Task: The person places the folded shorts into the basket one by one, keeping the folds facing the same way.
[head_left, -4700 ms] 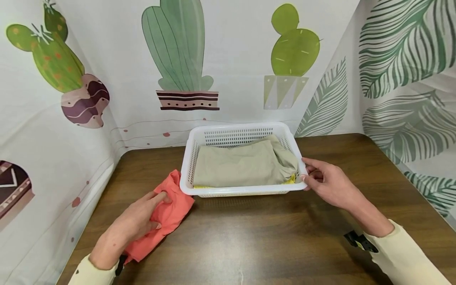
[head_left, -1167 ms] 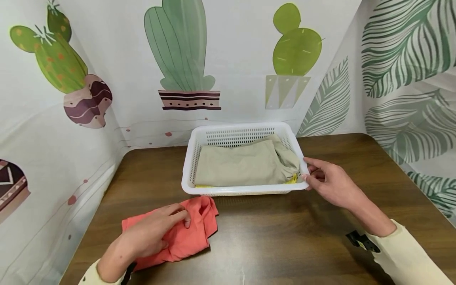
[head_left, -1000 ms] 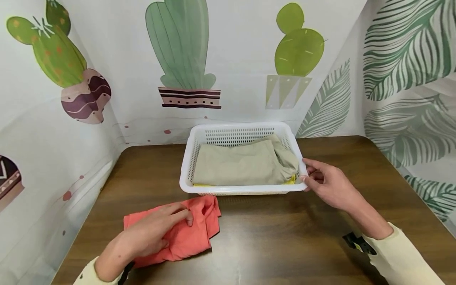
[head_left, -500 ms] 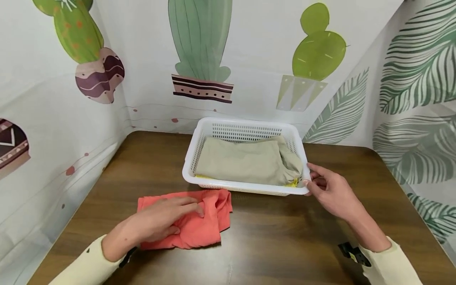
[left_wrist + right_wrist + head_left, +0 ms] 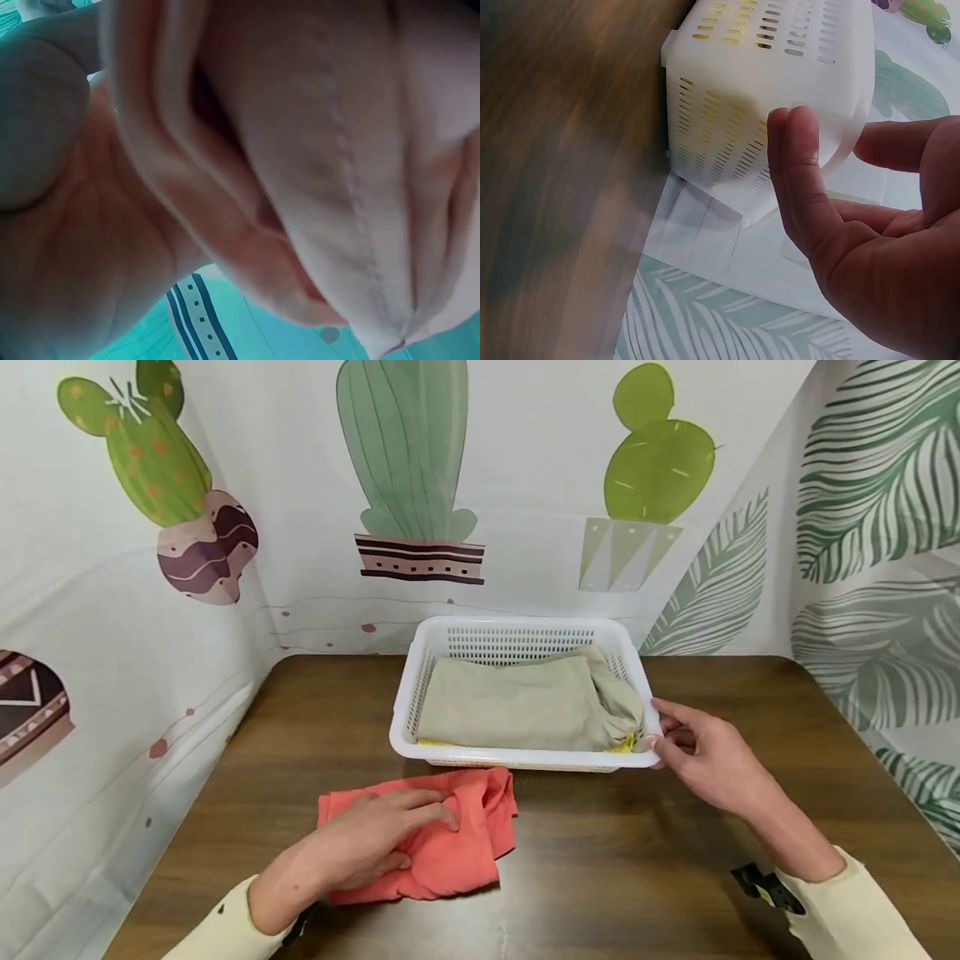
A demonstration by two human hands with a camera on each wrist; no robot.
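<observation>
A folded coral-red garment (image 5: 472, 843) is just in front of the white slotted basket (image 5: 517, 757). My left hand (image 5: 367, 839) holds it from above, fingers bent over the top and the thumb low on the near side. In the left wrist view, several layers of the garment (image 5: 315, 150) with a stitched seam hang past the palm. My right hand (image 5: 712, 764) pinches the basket's right rim; in the right wrist view the thumb and fingers (image 5: 802, 150) are on either side of it. Inside the basket lies a folded beige-grey garment (image 5: 510, 702), over something yellow (image 5: 624, 745).
Both hands work over a brown wooden table (image 5: 600, 877) with rounded far corners. The basket stands near its back edge, close to a white wall cloth (image 5: 525, 485) printed with cacti and leaves.
Several seconds ago the garment lay slanted at the basket's left corner; my left hand has brought it right, to the basket's front. The right hand keeps its hold. The head view has shifted slightly.
</observation>
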